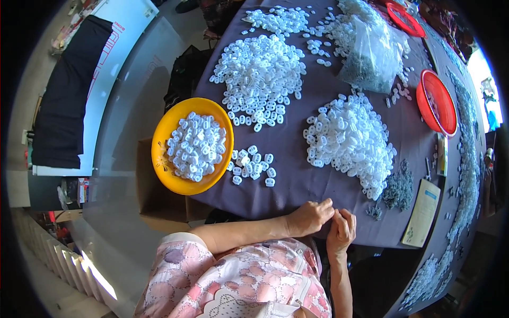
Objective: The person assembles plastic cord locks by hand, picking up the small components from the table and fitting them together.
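Close together at the table's near edge, my left hand (pixel 309 218) and my right hand (pixel 342 229) have their fingertips pinched and nearly meeting. Whatever they pinch is too small or hidden to make out. Just beyond them lies a heap of small white oval plastic pieces (pixel 347 140). To its right is a pile of tiny grey-green parts (pixel 398 186), with a smaller cluster of the same (pixel 374 212) nearer my right hand. Left of my hands, a loose group of white pieces with dark slots (pixel 254 168) lies beside a yellow bowl (pixel 161 164) filled with similar pieces.
More white heaps (pixel 260 74) cover the far side of the grey tablecloth (pixel 286 196). A clear plastic bag (pixel 374 55) holds grey-green parts. Red baskets (pixel 438 103) stand at the right and far right. A pale printed card (pixel 422 212) lies rightward. A cardboard box (pixel 154 204) sits below the bowl.
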The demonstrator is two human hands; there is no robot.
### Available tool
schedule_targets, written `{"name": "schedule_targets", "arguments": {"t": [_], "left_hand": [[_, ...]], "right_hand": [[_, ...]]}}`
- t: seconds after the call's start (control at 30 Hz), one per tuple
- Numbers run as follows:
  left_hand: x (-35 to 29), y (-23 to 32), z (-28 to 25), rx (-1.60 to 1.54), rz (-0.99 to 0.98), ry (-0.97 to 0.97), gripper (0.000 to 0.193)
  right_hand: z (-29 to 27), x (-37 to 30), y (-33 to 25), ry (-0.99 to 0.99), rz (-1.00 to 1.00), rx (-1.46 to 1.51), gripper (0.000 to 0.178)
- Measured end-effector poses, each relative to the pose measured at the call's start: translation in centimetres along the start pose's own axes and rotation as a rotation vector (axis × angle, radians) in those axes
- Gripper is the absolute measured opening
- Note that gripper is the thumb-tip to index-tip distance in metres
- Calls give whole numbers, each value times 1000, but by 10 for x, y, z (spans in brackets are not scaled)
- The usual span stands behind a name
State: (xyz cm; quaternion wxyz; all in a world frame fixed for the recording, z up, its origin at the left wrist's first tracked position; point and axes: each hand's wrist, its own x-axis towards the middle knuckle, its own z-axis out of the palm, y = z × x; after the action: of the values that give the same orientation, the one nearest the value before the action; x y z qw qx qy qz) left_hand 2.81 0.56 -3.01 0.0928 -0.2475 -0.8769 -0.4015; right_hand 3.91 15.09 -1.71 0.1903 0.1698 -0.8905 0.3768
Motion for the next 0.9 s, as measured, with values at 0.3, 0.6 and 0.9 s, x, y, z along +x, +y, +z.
{"name": "schedule_targets", "arguments": {"t": [0.3,0.6,0.9], "left_hand": [[26,-7,-26,-563,-360,-30,15],[22,-7,-23,-650,-467,-125,19],[19,-7,-17,-554,-351,-83,15]], "right_hand": [[0,15,-2,-71,146,145,35],[5,8,0,-11,152,165,34],[2,7,-2,21,123,148,35]]}}
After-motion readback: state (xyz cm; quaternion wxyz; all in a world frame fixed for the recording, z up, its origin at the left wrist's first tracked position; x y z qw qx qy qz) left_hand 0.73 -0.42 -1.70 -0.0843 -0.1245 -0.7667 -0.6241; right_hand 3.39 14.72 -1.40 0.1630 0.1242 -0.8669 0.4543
